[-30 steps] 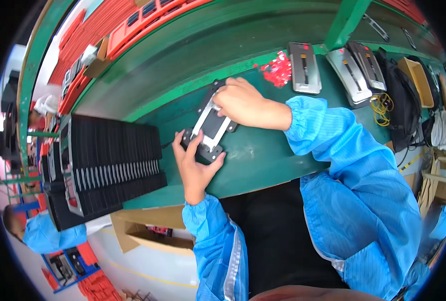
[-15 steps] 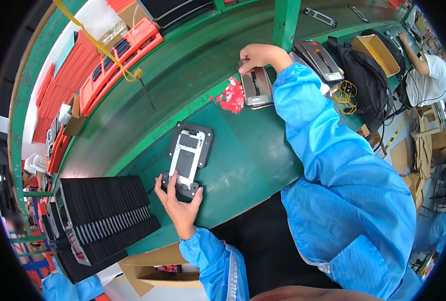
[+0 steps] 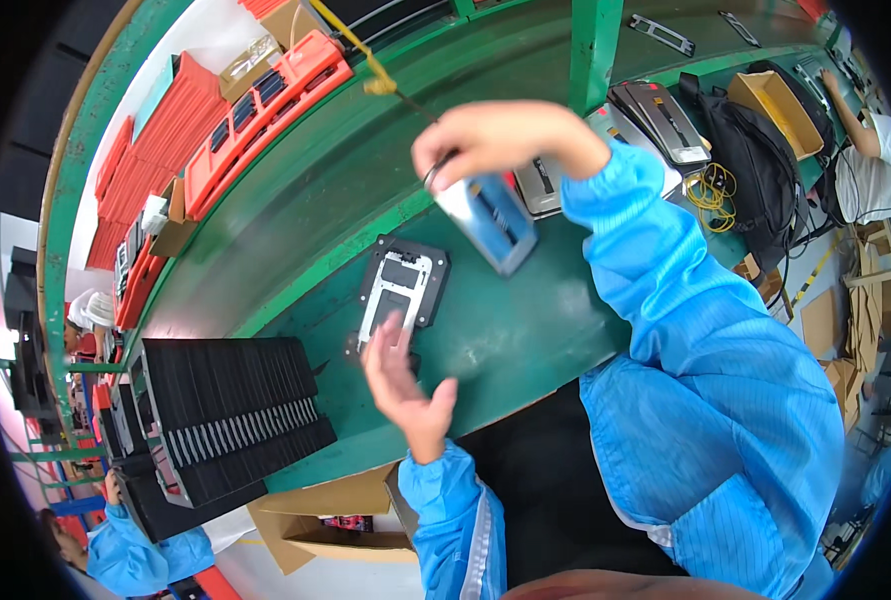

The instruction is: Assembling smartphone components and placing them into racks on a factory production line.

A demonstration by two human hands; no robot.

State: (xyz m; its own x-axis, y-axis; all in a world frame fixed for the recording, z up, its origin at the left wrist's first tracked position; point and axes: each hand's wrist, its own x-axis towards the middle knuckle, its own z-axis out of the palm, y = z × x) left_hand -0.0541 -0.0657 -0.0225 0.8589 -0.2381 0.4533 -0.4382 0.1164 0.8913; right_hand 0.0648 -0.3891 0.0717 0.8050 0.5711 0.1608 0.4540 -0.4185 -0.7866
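My right hand point(image 3: 500, 143) is closed on the upper end of a flat metal plate point(image 3: 490, 225) with a dark strip down its middle. The plate hangs tilted above the green bench and is blurred by motion. Behind it lies a stack of similar metal plates point(image 3: 538, 190). My left hand point(image 3: 405, 390) is open with fingers apart, just over the near end of a black fixture point(image 3: 433, 290). A white-and-silver frame point(image 3: 417, 290) with rectangular openings lies in that fixture. The fingers hide part of the fixture's near end.
A black slotted rack point(image 3: 230, 400) stands at the left. Below it is an open cardboard box point(image 3: 330, 500). A yellow cord point(image 3: 370, 65) hangs near my right hand. Red trays point(image 3: 255, 120) line the back left. More plates point(image 3: 665, 120), a black bag point(image 3: 755, 170) and co-workers are around.
My right hand has left the plate stack, moving left and nearer with one plate. My left hand has come off the fixture's near end, its fingers spreading. The view has shifted slightly.
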